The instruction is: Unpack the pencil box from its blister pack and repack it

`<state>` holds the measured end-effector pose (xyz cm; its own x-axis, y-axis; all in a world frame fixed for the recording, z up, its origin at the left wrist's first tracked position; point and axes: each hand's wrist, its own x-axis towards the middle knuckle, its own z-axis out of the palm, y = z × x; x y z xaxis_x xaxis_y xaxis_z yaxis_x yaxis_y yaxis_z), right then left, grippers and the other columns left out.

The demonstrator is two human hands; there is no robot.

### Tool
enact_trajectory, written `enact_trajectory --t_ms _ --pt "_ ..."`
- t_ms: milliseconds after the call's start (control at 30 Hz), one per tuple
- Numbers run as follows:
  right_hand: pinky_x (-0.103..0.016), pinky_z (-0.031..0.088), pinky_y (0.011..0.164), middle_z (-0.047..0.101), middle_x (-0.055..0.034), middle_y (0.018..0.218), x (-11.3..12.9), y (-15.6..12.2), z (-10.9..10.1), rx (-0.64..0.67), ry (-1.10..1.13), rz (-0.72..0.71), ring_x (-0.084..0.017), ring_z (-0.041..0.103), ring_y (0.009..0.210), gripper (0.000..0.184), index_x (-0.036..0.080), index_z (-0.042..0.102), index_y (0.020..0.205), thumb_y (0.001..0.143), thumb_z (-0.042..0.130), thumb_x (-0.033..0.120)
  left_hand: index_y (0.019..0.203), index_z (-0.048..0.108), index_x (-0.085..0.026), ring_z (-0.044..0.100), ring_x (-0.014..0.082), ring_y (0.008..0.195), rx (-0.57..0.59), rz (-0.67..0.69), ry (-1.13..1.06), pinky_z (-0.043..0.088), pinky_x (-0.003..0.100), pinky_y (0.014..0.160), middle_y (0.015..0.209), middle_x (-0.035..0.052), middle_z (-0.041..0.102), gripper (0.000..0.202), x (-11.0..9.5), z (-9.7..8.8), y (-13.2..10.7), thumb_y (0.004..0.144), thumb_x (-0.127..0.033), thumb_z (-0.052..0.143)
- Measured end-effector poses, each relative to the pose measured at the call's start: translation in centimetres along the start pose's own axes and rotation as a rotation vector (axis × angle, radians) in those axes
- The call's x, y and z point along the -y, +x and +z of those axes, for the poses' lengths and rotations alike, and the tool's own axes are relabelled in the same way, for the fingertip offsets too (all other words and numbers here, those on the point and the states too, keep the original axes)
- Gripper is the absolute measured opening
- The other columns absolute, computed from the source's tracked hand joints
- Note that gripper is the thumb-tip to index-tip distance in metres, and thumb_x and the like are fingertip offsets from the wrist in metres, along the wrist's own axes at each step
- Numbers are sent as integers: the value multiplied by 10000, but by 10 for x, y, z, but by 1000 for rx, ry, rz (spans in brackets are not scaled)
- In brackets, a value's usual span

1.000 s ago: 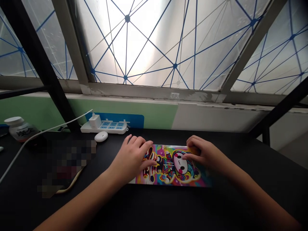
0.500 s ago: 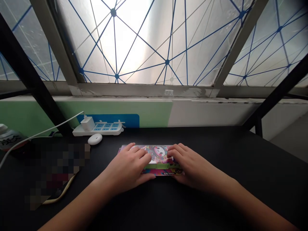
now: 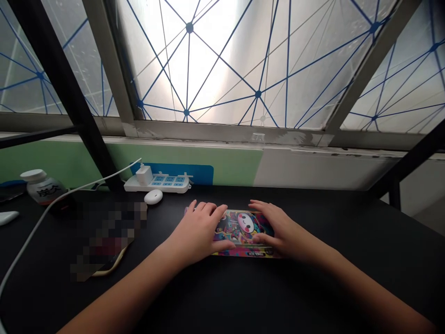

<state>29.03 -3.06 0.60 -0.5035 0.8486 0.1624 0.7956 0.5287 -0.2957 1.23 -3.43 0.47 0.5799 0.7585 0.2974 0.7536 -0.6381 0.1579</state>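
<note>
Head view: is looking down over a black table (image 3: 347, 260) that is standing against a window (image 3: 222, 60) with blue crossing lines.
Pencil box (image 3: 243, 225): is lying flat on the table, just in front of the person, between the two hands; its colourful cartoon lid is facing up.
Left hand (image 3: 196, 232): is resting palm-down on the left end of the box, fingers stretched out and slightly apart, the thumb lying along the near edge; it is not closing round anything.
Right hand (image 3: 280, 232): is lying on the right end of the box, fingers extended over the lid, the thumb pressing near the front edge; it too is staying flat, not clenching.
Power strip (image 3: 163, 183): is sitting at the back of the table with a white charger (image 3: 144, 175) plugged in; a white cable (image 3: 69, 195) is running off to the left.
White oval case (image 3: 153, 196): is lying just in front of the strip.
Bottle (image 3: 43, 188): is standing far left, well apart from the hands.
</note>
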Motion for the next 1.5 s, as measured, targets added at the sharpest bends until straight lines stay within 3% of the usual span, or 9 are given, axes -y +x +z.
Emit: enact_trajectory --t_ms 200,333,467,600,800,933,1067,1167,1500 --pt "-528 430 1004 589 -145 1267 4 9 -7 -219 -114 -49 -352 565 1148 769 229 564 1288 691 753 677 1482 396 -237 533 338 1161 -169 55 150 222 642 1125 1261 130 592 931 -9 -9 0 728 -636 768" --pt "-513 453 949 580 -177 1224 11 1 -4 -368 -221 -114 -363 560 1107 939 175 495 1352 643 762 729 1459 442 -195 526 366 1185 -285 51 221 170 662 1143 1273 164 587 902 -9 -19 -2 755 -698 698" --pt "-466 478 881 640 -152 1113 28 -13 1 -420 -318 -160 -318 605 987 566 190 572 1252 858 652 588 1315 561 -155 525 390 1226 -281 32 256 225 648 1134 1314 193 594 663 -10 -26 -3 820 -570 710" --pt "-422 512 789 705 -121 1017 45 -20 9 -351 -363 -238 -273 646 866 254 207 638 1126 994 493 367 1083 638 -172 678 304 919 -35 112 238 431 576 1004 1004 105 718 274 -20 -19 -4 880 -348 693" --pt "-486 539 908 696 -152 1203 45 -15 26 -230 -367 -262 -323 653 1078 365 161 599 1273 918 517 169 1058 648 -193 666 320 965 7 144 202 412 598 1010 997 103 717 296 -25 -12 -3 885 -431 677" --pt "-551 467 1047 574 -206 1409 42 -12 30 -169 -311 -256 -368 527 1304 571 121 529 1384 877 667 346 1269 594 -206 604 362 1138 25 95 122 335 652 1063 1237 140 674 532 -17 -8 -3 856 -529 682" --pt "-580 351 1144 407 -186 1552 44 -10 31 -78 -290 -305 -366 344 1444 728 134 443 1477 873 688 459 1498 399 -202 359 424 1417 64 13 69 214 708 1106 1541 196 424 819 -6 7 -4 861 -692 558" --pt "-597 313 1159 362 -167 1574 45 -8 30 0 -261 -293 -368 301 1462 802 154 395 1514 866 681 530 1549 315 -187 227 432 1479 106 -55 25 184 710 1115 1599 210 303 932 -1 14 -3 852 -794 433" --pt "-549 255 1186 325 -66 1591 28 -12 -10 245 -45 -129 -345 307 1462 908 320 365 1523 772 601 773 1557 304 -201 230 382 1490 197 -135 0 139 686 1151 1615 158 294 1000 4 6 -1 811 -862 377"
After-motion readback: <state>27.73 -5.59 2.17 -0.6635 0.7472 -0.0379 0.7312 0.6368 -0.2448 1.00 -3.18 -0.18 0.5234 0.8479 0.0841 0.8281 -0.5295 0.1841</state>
